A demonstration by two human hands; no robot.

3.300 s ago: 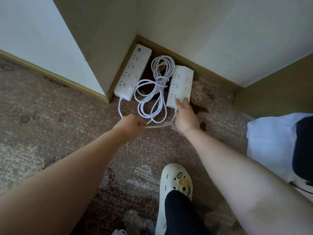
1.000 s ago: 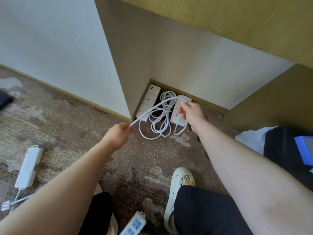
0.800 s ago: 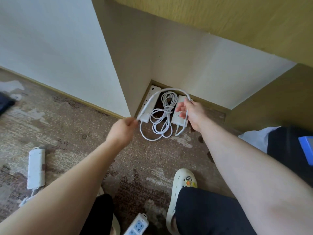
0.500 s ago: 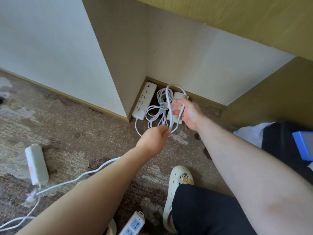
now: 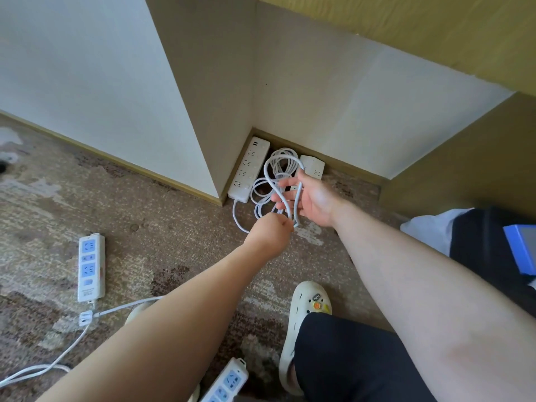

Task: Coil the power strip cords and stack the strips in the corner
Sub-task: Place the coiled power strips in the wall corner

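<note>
Where walls (image 5: 217, 97) meet, a white strip (image 5: 249, 169) lies on carpet (image 5: 174, 227).

The person's forearms (image 5: 174, 329) were bare from the left hand (image 5: 271, 235) and right hand (image 5: 311, 203) back to the frame edge. A black trouser leg (image 5: 348, 361) covered one knee. Below it showed a cream perforated clog (image 5: 298, 323) bearing a yellow duck charm (image 5: 317, 305) and a small dark round charm (image 5: 316, 295); a second cream clog (image 5: 135, 313) showed partly behind the left forearm

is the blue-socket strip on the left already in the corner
No, the left blue-socket strip lies out on the carpet, apart from the corner.
</note>
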